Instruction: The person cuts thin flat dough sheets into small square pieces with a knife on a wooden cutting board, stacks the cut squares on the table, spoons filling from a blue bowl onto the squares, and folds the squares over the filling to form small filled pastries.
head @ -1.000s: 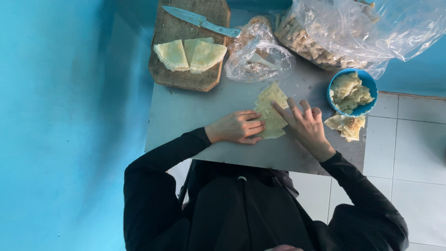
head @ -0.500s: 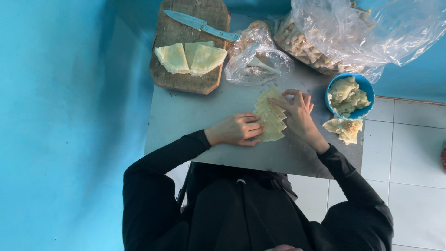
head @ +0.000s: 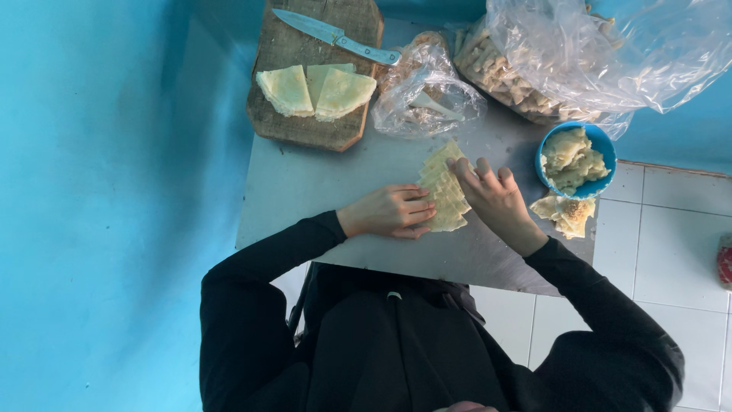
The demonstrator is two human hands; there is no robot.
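1. A wooden cutting board [head: 305, 126] sits at the bench's [head: 305, 191] far left corner, with three folded pale pastry wedges [head: 316, 90] on it and a blue-handled knife [head: 335, 35] lying across its far edge
2. The left hand [head: 389, 211] rests near the bench's middle, fingers [head: 415, 206] curled together and pressing the left edge of a fanned stack of thin pastry sheets [head: 444, 191]
3. A small crumpled plastic bag [head: 427, 91] lies just beyond the stack, beside the board
4. The right hand [head: 496, 202] lies on the stack's right side, fingers [head: 476, 174] slightly spread and flat on the sheets, gripping nothing
5. A large clear bag of pale pieces [head: 595, 61] fills the far right corner
6. A blue bowl [head: 602, 145] of pale filling stands at the right edge; folded pastries [head: 564, 214] lie just in front of it
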